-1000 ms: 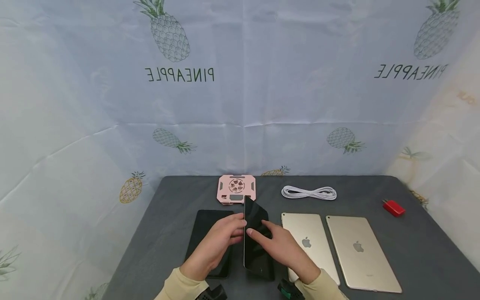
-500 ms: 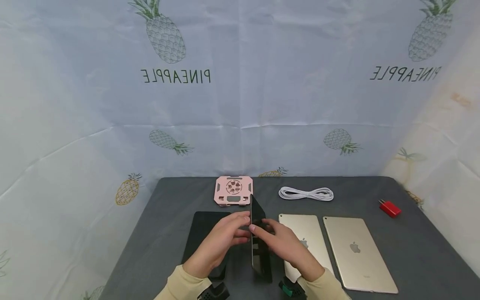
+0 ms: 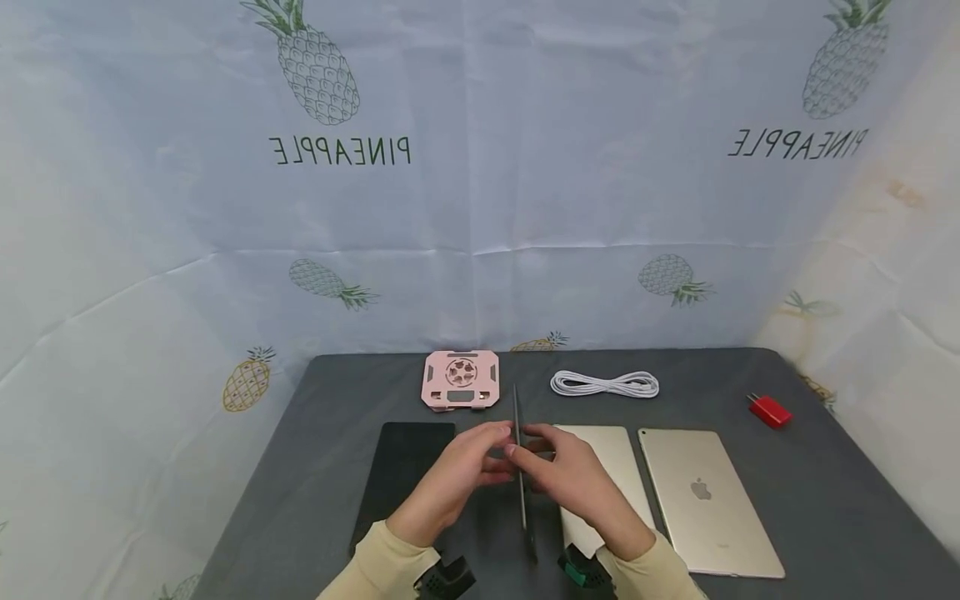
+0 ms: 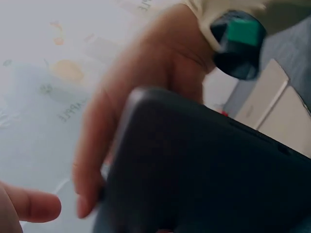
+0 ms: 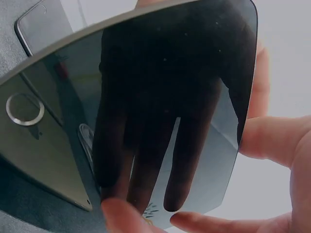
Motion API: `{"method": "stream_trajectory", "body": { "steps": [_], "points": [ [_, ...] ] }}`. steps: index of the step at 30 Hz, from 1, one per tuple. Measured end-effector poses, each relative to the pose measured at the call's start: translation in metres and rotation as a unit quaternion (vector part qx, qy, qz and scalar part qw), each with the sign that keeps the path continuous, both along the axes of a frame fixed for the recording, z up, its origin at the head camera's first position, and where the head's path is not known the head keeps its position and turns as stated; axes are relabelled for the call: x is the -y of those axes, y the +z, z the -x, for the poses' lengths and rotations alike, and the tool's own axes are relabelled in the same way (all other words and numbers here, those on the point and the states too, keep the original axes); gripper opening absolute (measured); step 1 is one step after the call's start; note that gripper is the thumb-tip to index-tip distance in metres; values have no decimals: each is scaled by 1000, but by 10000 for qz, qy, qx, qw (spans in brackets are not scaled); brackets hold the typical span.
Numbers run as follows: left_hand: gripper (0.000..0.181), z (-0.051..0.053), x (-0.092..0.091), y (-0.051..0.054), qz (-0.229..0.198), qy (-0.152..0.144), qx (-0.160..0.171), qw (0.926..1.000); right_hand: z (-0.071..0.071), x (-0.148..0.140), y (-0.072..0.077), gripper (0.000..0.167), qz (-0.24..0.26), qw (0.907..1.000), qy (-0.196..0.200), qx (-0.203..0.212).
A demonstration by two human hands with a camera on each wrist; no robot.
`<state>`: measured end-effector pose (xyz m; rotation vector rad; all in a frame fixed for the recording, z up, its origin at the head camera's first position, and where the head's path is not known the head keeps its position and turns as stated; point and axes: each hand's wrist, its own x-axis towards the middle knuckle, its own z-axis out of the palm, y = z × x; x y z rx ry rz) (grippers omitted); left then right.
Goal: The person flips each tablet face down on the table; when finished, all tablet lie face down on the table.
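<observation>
Where two hands meet, a dark tablet (image 5: 146, 111) stands edge-on

Right hand (image 3: 568, 471) clamped on the tablet, fingers on the glossy screen side. Left hand (image 3: 467, 467) meets it from nine o'clock, fingers near the back; whether it pinches or only touches, cannot tell. Tablet at mid-table, upright, thin edge toward the head camera, screen facing three o'clock. Contact of its lower end with the grey table (image 3: 300, 500) unclear. Silver-ringed home button (image 5: 25, 109) shows beside reflected fingers.

Clock centred on the held tablet: black tablet (image 3: 397, 471) flat at nine, left forearm crossing above. Nearer gold tablet (image 3: 622, 462) flat at three, partly hidden by the right hand; farther gold tablet (image 3: 712, 508) beyond, apple logo up. Pink slotted plate (image 3: 441, 385) at eleven. Bundled white cable (image 3: 603, 385) between one and two. Red plug (image 3: 771, 412) past two, prongs pointing to ten. Pineapple-print curtain (image 3: 480, 200) at twelve.
</observation>
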<state>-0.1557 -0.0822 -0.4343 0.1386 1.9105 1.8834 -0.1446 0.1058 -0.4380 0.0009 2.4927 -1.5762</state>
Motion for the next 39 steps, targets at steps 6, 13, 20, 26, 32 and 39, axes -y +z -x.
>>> {"method": "stream_trajectory", "body": {
  "steps": [6,13,20,26,32,39],
  "points": [
    [60,3,-6,-17,-78,131,232,9996,0,-2,2,64,144,9999,-11,-30],
    [65,6,-11,-29,-69,173,354,9992,-1,-5,4,61,111,9999,-51,-67],
    [68,7,-18,-37,97,219,560,9981,-1,-6,7,56,102,9998,-100,-168],
    [65,6,-20,-40,130,83,689,9975,-4,-9,8,52,82,9994,-298,-184],
    [67,7,-18,-39,283,13,678,9973,-3,-13,9,48,229,9990,-343,-192],
    [70,8,-7,-40,557,-44,651,9963,-2,-21,6,46,623,9976,-288,-77]
  ]
}}
